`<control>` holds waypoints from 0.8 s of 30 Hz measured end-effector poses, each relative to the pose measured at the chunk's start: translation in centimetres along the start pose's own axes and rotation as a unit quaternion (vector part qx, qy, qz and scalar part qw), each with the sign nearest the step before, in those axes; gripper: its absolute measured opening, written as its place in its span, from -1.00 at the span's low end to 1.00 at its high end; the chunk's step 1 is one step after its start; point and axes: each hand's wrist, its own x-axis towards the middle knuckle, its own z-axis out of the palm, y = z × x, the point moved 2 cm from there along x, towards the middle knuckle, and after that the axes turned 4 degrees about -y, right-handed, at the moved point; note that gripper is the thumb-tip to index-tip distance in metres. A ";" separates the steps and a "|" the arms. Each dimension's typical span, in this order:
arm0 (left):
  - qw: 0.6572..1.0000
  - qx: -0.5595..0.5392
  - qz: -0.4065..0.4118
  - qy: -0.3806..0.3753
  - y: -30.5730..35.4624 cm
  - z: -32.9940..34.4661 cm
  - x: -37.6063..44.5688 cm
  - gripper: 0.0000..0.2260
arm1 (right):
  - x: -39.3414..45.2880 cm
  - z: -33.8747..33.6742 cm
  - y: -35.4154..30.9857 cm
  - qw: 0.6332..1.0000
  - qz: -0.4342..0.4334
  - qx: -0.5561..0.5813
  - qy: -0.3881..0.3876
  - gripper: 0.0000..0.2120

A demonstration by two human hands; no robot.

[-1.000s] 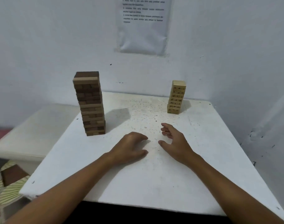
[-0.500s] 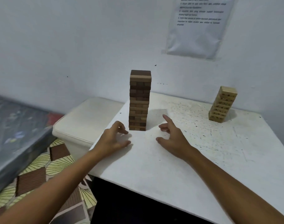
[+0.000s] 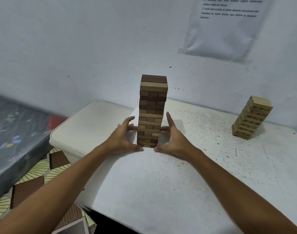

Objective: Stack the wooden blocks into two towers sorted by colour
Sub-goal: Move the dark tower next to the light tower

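I see a speckled white table (image 3: 186, 174) against a white wall (image 3: 76, 48), a cream stool (image 3: 87, 125) at its left edge. The brown tower (image 3: 152, 112) stands upright near the table's far left corner, the pale tower (image 3: 251, 119) well apart to its right. My left hand (image 3: 123, 139) and right hand (image 3: 174, 139) flank its base, fingers spread wide.

Both forearms bare, reaching forward and converging toward centre. Left hand (image 3: 122, 141): fingers spread and near straight, thumb low, pointing right. Right hand (image 3: 174, 141): mirror pose, index finger raised and straight, other fingers pointing left, thumb low, pointing left. Palms face each other across narrow gap. Thumb tips close together, not touching. Finger contact with anything: cannot tell.
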 end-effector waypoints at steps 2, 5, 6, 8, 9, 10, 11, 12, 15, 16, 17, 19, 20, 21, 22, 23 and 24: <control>1.000 -0.004 0.014 -0.010 -0.1 0.0 0.7 0.10 | 0.6 0.0 0.1 1.000 -0.006 0.004 -0.010 0.34; 0.999 -0.005 0.038 -0.022 0.2 0.0 1.1 0.07 | 1.0 0.0 0.1 1.000 -0.021 0.011 -0.017 0.35; 0.999 -0.007 0.043 -0.024 0.3 0.0 1.2 0.05 | 1.2 0.1 0.2 0.999 -0.025 0.014 -0.019 0.35; 0.998 -0.008 0.050 -0.025 0.5 -0.1 1.3 -0.01 | 1.7 0.4 0.4 0.999 -0.034 0.013 -0.016 0.36; 0.998 -0.007 0.052 -0.025 0.6 -0.1 1.3 -0.04 | 2.0 0.5 0.5 0.999 -0.037 0.011 -0.012 0.37; 0.998 -0.006 0.053 -0.025 0.7 -0.1 1.3 -0.06 | 2.2 0.7 0.6 0.999 -0.039 0.010 -0.008 0.37; 0.998 -0.005 0.053 -0.023 0.7 0.0 1.4 -0.07 | 2.4 0.8 0.7 0.999 -0.040 0.010 -0.005 0.37; 0.998 -0.004 0.052 -0.022 0.6 0.0 1.4 -0.08 | 2.5 0.8 0.8 0.999 -0.041 0.012 -0.003 0.36; 0.998 -0.003 0.052 -0.023 0.5 -0.1 1.5 -0.08 | 2.6 0.9 0.9 0.999 -0.045 0.008 -0.004 0.35; 0.998 -0.006 0.052 -0.025 0.5 -0.2 1.6 -0.07 | 2.6 0.9 0.9 0.999 -0.047 0.008 -0.004 0.35; 0.998 -0.012 0.052 -0.027 0.5 -0.3 1.6 -0.06 | 2.6 0.9 0.9 0.999 -0.049 0.009 -0.004 0.34; 0.998 -0.027 0.047 -0.034 0.4 -0.6 1.7 -0.03 | 2.6 0.9 0.8 0.999 -0.048 0.006 0.001 0.34; 0.998 -0.032 0.045 -0.036 0.4 -0.7 1.7 -0.01 | 2.6 0.9 0.8 0.999 -0.048 0.005 0.003 0.33; 0.998 -0.034 0.042 -0.037 0.3 -0.9 1.6 0.01 | 2.6 0.9 0.8 0.999 -0.048 0.004 0.004 0.33; 0.998 -0.036 0.038 -0.037 0.1 -0.9 1.6 0.04 | 2.6 0.8 0.8 0.999 -0.049 0.002 0.003 0.33; 0.998 -0.039 0.034 -0.036 0.0 -0.9 1.6 0.06 | 2.6 0.8 0.8 0.999 -0.048 0.000 0.002 0.33; 0.998 -0.039 0.030 -0.035 -0.1 -0.9 1.6 0.06 | 2.6 0.8 0.8 0.999 -0.047 -0.002 -0.001 0.33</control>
